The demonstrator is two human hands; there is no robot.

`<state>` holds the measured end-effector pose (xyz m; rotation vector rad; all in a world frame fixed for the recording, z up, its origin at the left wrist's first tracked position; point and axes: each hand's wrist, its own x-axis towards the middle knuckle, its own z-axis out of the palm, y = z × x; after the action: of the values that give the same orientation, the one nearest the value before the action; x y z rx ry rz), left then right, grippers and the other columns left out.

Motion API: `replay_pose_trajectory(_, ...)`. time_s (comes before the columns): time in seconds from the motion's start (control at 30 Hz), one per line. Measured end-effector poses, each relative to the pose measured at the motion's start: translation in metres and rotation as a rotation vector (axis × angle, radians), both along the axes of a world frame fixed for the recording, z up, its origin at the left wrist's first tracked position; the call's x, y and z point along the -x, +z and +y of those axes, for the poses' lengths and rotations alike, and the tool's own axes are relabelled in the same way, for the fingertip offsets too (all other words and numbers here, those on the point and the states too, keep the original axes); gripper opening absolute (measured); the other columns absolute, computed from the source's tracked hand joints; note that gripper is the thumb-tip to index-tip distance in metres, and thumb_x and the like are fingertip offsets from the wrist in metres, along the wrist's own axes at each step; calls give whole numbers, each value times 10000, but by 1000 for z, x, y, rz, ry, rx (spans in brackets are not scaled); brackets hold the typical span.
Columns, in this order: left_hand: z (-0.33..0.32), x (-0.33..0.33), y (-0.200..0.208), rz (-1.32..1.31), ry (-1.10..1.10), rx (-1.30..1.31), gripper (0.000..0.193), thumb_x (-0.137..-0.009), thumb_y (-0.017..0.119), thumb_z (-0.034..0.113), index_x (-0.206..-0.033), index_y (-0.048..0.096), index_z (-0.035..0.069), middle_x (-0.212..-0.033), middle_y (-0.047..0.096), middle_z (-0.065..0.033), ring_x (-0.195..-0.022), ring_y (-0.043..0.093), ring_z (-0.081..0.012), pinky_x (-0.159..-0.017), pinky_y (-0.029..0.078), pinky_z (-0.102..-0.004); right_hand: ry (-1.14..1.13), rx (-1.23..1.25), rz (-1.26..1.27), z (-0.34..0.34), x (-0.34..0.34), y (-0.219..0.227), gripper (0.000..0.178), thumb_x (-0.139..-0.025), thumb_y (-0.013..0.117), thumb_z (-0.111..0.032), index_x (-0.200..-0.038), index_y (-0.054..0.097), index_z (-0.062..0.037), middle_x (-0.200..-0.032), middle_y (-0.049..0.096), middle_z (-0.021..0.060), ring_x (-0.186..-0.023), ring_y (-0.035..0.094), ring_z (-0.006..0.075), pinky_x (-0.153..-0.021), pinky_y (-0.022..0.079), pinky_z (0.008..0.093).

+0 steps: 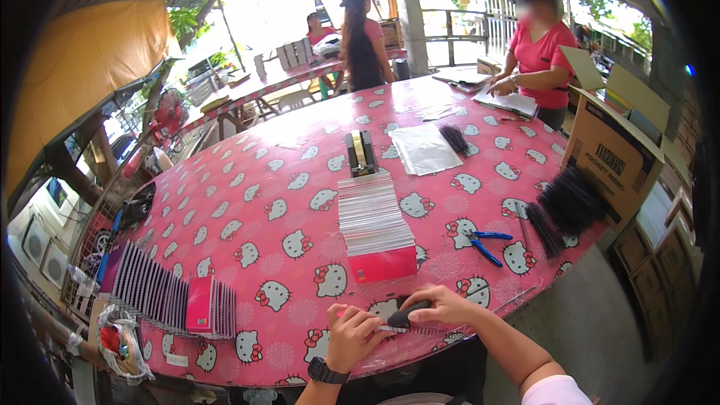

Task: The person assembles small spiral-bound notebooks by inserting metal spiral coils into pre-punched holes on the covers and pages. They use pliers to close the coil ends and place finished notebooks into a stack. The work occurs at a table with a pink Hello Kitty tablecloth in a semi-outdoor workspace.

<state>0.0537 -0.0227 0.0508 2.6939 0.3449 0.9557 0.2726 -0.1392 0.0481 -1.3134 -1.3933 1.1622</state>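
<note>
At the near edge of the table, my left hand (354, 336), with a black watch on its wrist, is closed on a thin notepad (388, 328) seen edge-on. The fingers of my right hand (441, 305) are closed around a black rounded piece (405, 315) pressed against the pad. A dark wire coil (429, 331) runs rightward from the pad under my right hand. Just beyond my hands is a long leaning row of red-covered notepads (375, 217). Blue-handled pliers (487, 246) lie to the right, handles apart.
Spiral-bound notepads (150, 285) stand in rows at the left. Black wire coils (566, 206) are heaped by a cardboard box (611, 154) at the right. A tape dispenser (361, 154) and white sheets (426, 148) lie farther back. A co-worker (541, 60) handles papers across the table.
</note>
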Motion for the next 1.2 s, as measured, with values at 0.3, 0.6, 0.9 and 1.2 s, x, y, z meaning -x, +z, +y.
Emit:
replay_pose_trajectory(0.3,0,2,1,-48,22,93,619,-583,839,219,-1145,590,149,-771,675,63,-757,607,-126,-925,311,-398,-12,-93,205,11,-3,-5,389,-825,692,-364,-1061,682,-54,-1058,640,123,-984,571,231,-869,424,358)
replay_pose_trajectory(0.6,12,0,-1,-39,-19,157,784,-560,859,252,-1257,517,138,-790,688,43,-806,630,-146,-956,299,-427,101,-176,304,20,18,8,473,-786,715,-431,-1029,680,-26,-975,659,115,-959,573,169,-797,456,315)
replay_pose_trajectory(0.9,52,31,4,-59,96,239,242,-628,810,152,-839,696,119,-899,686,-23,-859,600,-193,-708,502,-325,-18,-78,83,31,27,9,507,-793,706,-452,-1076,662,-33,-992,648,100,-950,588,158,-802,455,295)
replay_pose_trajectory(1.2,58,39,-1,-37,-1,367,217,-683,780,71,-884,700,78,-815,677,-55,-631,613,-156,-542,501,-254,27,84,51,54,22,15,404,-843,694,-337,-1072,647,-8,-925,623,32,-839,545,86,-706,442,244)
